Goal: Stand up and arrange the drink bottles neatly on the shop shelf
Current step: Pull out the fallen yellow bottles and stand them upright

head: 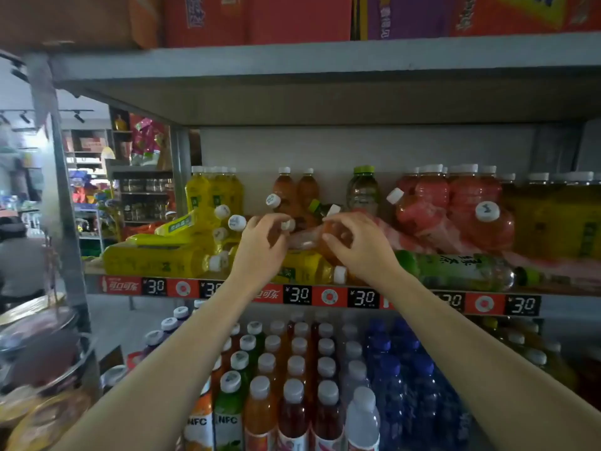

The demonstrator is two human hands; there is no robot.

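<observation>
On the middle shelf many drink bottles lie toppled. An orange-brown bottle with a white cap lies on its side on top of the pile, cap pointing left. My left hand curls around its cap end and my right hand grips its body. Yellow bottles lie fallen at the left, with a few upright behind them. A green-label bottle lies on its side at the right. Pink bottles lean and lie right of centre.
Upright amber bottles fill the shelf's far right. The lower shelf holds tidy rows of juice bottles and blue water bottles. Price tags line the shelf edge. Cartons sit on the shelf above. A metal post stands at left.
</observation>
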